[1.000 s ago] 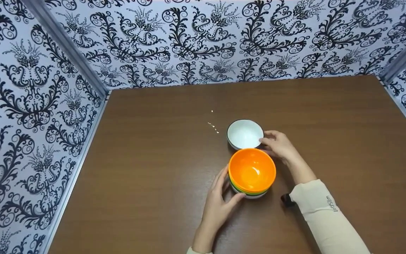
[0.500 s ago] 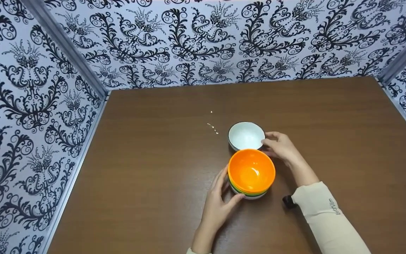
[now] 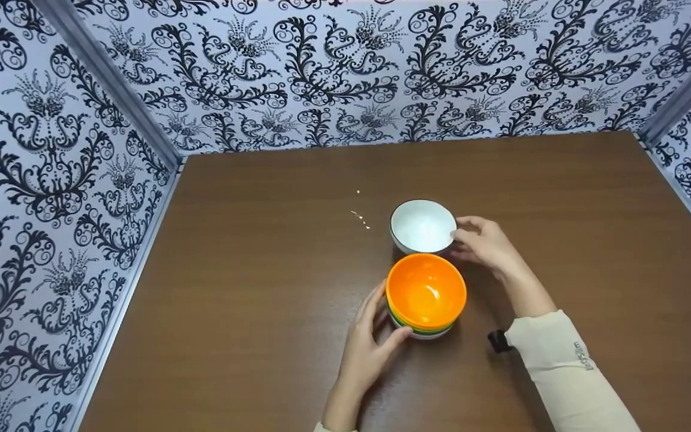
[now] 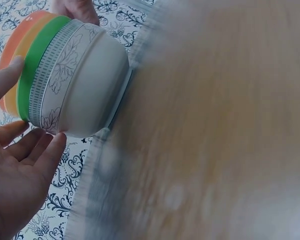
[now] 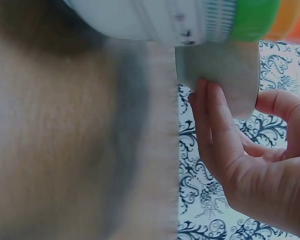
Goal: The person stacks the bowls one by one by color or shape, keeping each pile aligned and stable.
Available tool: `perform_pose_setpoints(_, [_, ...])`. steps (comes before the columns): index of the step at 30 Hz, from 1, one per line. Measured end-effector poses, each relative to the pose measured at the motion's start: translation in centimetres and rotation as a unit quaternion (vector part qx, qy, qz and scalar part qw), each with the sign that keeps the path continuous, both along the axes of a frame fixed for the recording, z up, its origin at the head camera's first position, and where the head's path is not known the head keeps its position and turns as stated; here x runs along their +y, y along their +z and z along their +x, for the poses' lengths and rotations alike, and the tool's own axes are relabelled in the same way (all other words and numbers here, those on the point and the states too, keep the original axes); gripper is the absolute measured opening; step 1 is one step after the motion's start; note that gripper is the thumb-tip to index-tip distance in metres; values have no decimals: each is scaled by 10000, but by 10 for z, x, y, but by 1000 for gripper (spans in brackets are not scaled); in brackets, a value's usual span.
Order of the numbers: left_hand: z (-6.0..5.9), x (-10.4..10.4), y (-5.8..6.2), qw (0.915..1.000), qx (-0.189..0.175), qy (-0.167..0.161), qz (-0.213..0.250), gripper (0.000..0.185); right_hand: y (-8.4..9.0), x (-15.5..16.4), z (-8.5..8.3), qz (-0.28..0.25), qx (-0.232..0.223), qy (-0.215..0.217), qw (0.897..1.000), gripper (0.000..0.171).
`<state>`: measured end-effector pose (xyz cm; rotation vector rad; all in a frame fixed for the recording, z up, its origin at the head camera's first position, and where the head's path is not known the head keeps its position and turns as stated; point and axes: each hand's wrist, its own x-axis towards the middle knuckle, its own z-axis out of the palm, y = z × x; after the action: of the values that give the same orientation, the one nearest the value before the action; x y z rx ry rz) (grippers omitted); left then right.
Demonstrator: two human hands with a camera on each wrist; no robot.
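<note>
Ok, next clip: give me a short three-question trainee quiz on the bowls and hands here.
1. True or false: the white bowl sits nested inside the orange bowl.
2. Which hand holds the white bowl's rim? A) left hand B) right hand C) neither
3. Fill in: in the left wrist view, the bowl under the orange ones is ____.

Key: 1 false, it stands apart on the table, just beyond the stack. 2 B. 3 green.
</note>
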<state>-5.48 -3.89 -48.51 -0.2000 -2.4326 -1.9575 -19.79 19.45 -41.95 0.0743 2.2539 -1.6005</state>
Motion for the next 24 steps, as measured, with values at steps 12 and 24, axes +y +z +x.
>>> perform_pose_setpoints(12, [-5,-8,8,9997,143,63,-182,70,21,5,4,-284,147,50,9995,60])
perform_pose_setpoints(24, [-22,-16,27,9953,925,116,-264,62,44,10,12,-142,488,226,9985,60])
